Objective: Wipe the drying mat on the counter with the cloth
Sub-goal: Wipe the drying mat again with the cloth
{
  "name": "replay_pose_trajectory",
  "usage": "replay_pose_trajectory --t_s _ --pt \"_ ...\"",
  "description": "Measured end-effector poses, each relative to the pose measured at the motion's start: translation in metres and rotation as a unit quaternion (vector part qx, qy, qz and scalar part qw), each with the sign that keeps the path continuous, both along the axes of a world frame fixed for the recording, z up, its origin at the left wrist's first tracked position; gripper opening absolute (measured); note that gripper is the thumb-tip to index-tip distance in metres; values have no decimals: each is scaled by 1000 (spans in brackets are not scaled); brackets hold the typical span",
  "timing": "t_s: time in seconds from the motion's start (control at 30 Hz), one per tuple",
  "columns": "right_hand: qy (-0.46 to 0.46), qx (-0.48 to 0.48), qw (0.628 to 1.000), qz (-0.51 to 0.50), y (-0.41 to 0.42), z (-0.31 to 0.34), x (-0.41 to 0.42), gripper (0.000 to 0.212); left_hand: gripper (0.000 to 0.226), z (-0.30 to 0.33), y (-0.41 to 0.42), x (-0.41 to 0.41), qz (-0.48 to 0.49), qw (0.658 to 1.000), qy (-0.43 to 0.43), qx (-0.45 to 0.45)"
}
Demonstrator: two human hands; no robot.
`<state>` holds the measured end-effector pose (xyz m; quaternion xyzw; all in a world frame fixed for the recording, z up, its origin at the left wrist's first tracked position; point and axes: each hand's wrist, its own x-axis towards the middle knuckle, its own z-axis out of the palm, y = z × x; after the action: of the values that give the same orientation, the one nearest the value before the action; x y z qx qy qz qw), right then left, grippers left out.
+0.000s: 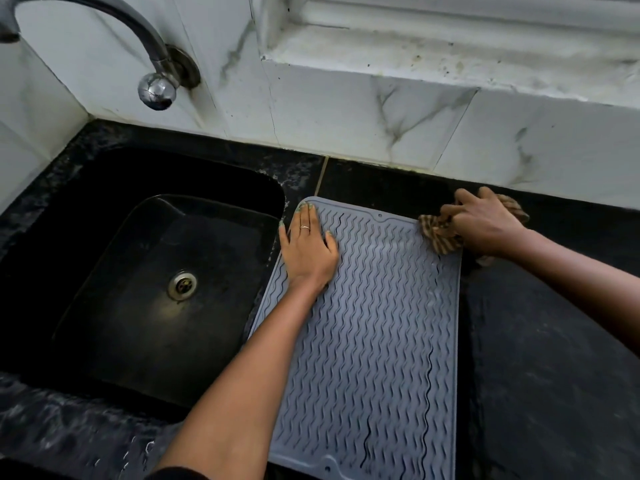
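A grey drying mat (374, 327) with wavy ridges lies on the black counter, just right of the sink. My left hand (308, 247) rests flat on the mat's far left corner, fingers spread, a ring on one finger. My right hand (485, 223) is closed around a bunched brown striped cloth (440, 235) at the mat's far right corner. Part of the cloth touches the mat's edge, and the rest lies under my hand on the counter.
A black sink (69, 216) with a metal drain (182, 285) sits to the left, and a curved tap (152, 50) hangs above it. White marble-look tiles (381, 112) and a window ledge (450, 53) run behind. Dark counter (554, 341) stretches right of the mat.
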<state>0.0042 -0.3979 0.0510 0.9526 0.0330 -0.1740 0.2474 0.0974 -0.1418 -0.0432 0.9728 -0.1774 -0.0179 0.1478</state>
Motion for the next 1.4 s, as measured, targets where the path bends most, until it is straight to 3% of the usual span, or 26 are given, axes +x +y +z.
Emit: replay_pose_trajectory --t_s 0.1,0.17,0.23,0.3,0.4,0.53,0.63,0.7,0.77,0.83,0.9,0.97,1.07,1.13,1.23,1.4 --pt "2 -28 999 16 6 13 15 18 63 7 -1 -2 1 999 -5 47" --pt "-45 14 999 4 6 14 24 24 61 14 -4 -6 -36 997 -34 59" --pt "-90 114 989 -28 9 7 27 41 60 17 -11 -18 -147 987 -57 42" --pt "-79 170 981 -44 17 -5 21 57 60 14 -21 -33 -263 963 -30 43" --pt "-45 119 991 -36 16 -21 -4 64 61 6 -26 -41 -277 959 39 54" --pt "-14 11 998 -61 -15 -16 -43 61 61 3 -26 -39 -267 961 38 56" --pt "-19 12 996 -88 -20 -6 -46 43 60 4 -28 -41 -266 961 41 66" --pt "-120 185 958 -182 -15 6 -44 39 60 6 -29 -42 -268 960 36 67" --pt "-250 369 855 -264 -2 16 -45 47 56 10 -29 -45 -283 958 4 39" --pt "-331 446 779 -291 15 22 -47 46 52 13 -31 -54 -339 940 -36 -3" --pt "-344 470 755 -300 37 19 -56 43 49 13 -35 -62 -407 912 -51 -11" --pt "-325 458 774 -292 62 6 -76 42 49 11 -40 -64 -390 920 8 -37" --pt "-237 378 868 -219 109 -27 -121 44 47 15 -45 -58 -262 939 151 -163" --pt "-215 327 908 -147 129 -50 -143 49 49 16 -47 -58 -238 936 182 -187" --pt "-276 333 895 -114 116 -68 -137 46 56 16 -44 -62 -274 938 154 -145" --pt "-329 341 854 -214 67 -64 -78 33 59 7 -40 -63 -313 942 87 -85"
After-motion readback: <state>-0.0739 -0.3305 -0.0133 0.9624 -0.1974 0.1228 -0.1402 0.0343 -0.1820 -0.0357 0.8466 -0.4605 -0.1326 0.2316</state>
